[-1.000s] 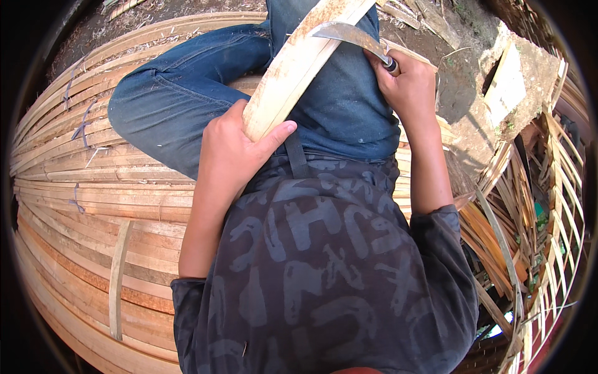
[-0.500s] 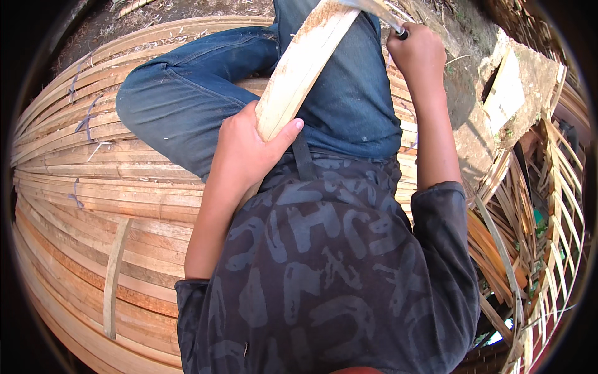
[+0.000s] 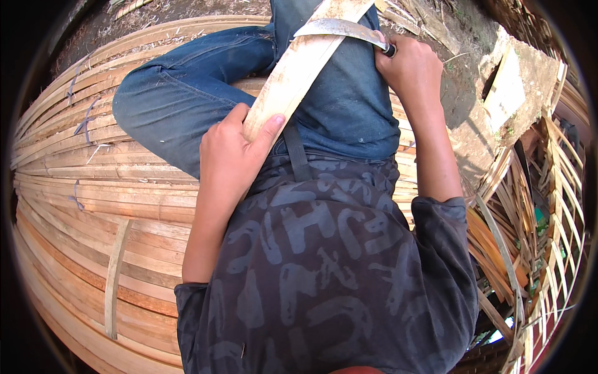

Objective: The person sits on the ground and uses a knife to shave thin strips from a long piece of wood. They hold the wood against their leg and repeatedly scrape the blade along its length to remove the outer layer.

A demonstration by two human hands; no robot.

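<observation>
Basically, left hand [image 3: 230, 149] is clamped around pale bamboo strip [image 3: 299, 68] lying across the lap; right hand [image 3: 411, 62] is fisted on curved knife [image 3: 339, 28]. Strip looks light, stiff, splintery; grip low, clear of blade.

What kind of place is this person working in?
Probably an outdoor bamboo-craft yard. The person sits on stacked bundles of split strips on bare earth. The left hand grips a pale slat, the right hand a curved knife, and woven lattice work lies alongside.
</observation>
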